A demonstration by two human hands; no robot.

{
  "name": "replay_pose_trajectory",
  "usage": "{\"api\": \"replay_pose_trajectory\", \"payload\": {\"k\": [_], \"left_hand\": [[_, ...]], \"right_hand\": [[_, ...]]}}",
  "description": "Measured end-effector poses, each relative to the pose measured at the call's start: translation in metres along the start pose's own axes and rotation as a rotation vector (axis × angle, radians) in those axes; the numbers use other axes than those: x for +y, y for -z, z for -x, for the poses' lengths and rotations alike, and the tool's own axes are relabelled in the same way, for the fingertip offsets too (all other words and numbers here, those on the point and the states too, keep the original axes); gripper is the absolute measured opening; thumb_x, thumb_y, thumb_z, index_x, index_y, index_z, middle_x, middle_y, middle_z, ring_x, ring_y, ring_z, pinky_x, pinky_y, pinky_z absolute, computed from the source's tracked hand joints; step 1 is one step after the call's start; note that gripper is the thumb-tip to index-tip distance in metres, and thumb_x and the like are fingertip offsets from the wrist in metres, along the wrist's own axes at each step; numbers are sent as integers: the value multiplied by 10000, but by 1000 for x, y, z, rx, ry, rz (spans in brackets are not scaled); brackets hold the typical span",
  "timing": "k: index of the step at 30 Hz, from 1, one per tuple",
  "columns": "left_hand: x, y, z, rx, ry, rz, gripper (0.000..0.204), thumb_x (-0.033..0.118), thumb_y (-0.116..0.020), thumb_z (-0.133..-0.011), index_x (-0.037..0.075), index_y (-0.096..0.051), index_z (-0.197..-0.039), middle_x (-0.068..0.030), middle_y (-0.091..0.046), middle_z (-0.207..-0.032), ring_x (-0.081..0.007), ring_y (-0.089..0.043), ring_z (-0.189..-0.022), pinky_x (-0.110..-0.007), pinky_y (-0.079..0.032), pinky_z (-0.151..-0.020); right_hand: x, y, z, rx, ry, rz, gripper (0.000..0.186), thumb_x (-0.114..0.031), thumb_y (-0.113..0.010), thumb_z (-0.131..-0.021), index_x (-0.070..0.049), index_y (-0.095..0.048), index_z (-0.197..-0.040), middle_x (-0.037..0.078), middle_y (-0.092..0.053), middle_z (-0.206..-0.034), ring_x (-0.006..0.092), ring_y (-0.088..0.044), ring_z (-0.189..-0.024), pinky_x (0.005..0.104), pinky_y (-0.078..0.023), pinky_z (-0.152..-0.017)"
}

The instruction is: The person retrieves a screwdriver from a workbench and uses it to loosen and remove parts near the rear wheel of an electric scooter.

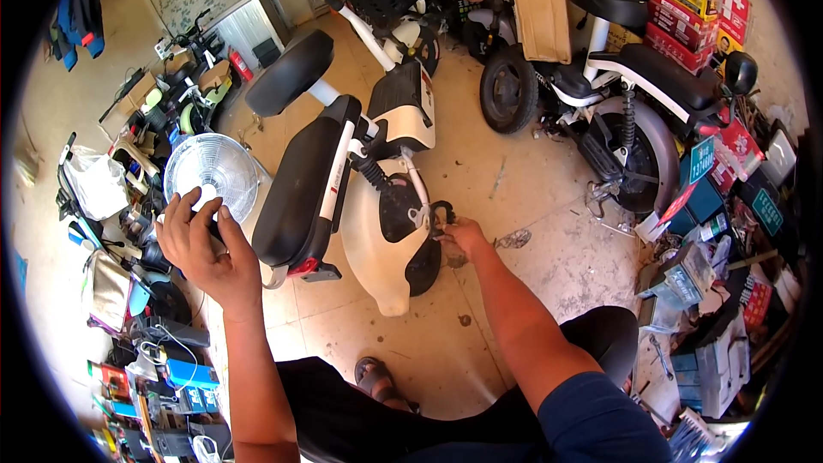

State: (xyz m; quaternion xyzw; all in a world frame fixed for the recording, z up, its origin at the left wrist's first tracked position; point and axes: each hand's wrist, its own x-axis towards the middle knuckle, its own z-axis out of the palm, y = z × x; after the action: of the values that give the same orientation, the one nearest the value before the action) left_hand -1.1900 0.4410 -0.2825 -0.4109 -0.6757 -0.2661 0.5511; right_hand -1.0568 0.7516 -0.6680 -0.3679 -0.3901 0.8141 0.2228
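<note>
Reaching low, your right hand (463, 234) is drawn narrow, fingertips at a small dark part (442, 211) beside the back wheel (423, 273) of the white-and-black electric bike (302, 184); whether they grip it or only touch it, you cannot tell from this view. Your left hand (208, 249) is raised, fingers loosely spread and holding nothing visible, overlapping the fan (211, 163) in view. The bike stands on the tiled floor (566, 279) directly ahead of you, its back end nearest you and its white rear cover (373, 266) over the wheel. Judged from your reach, the step in hand is handling or checking that part. The next move appears to call for a sure finger hold there, with your left hand free to steady the long seat (296, 206).
</note>
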Motion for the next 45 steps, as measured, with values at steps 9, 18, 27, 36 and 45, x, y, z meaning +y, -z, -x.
{"api": "replay_pose_trajectory", "payload": {"k": [9,18,27,36,45], "left_hand": [[20,4,5,-44,-128,82,214,39,-670,-854,78,-714,-1060,-130,-690,-1236,-430,-561,-1302,-580,-329,-1173],[73,-13,46,-657,-795,699,320,87,-716,-780,92,-711,-1100,-78,-681,-1137,-301,-657,-1116,-475,-517,-1024],[42,-52,107,-1071,-497,860,259,146,-688,-912,81,-702,-1162,-104,-712,-1016,-305,-679,-986,-425,-553,-846],[43,-59,114,-1128,-403,873,267,152,-704,-891,66,-711,-1144,-112,-703,-950,-331,-688,-922,-447,-558,-787],[52,-56,110,-1113,-413,886,253,131,-718,-877,81,-711,-1125,-115,-701,-926,-330,-687,-897,-438,-556,-771]], "right_hand": [[-9,-7,-2,-22,41,134,222,-33,-631,-1000,43,-634,-1209,127,-761,-1080,252,-756,-818,337,-604,-693],[12,-2,-2,-28,57,20,214,-44,-599,-1012,37,-653,-1202,135,-754,-1116,251,-763,-867,334,-623,-708],[-3,0,4,-46,12,41,212,-45,-620,-1011,41,-663,-1200,128,-746,-1120,261,-747,-971,348,-621,-856],[0,10,-2,-26,18,65,166,-35,-640,-1000,17,-686,-1151,118,-745,-1099,264,-758,-926,373,-639,-835],[3,11,0,-31,25,16,165,-38,-615,-1016,27,-675,-1155,127,-754,-1053,244,-770,-874,326,-617,-732]]}}
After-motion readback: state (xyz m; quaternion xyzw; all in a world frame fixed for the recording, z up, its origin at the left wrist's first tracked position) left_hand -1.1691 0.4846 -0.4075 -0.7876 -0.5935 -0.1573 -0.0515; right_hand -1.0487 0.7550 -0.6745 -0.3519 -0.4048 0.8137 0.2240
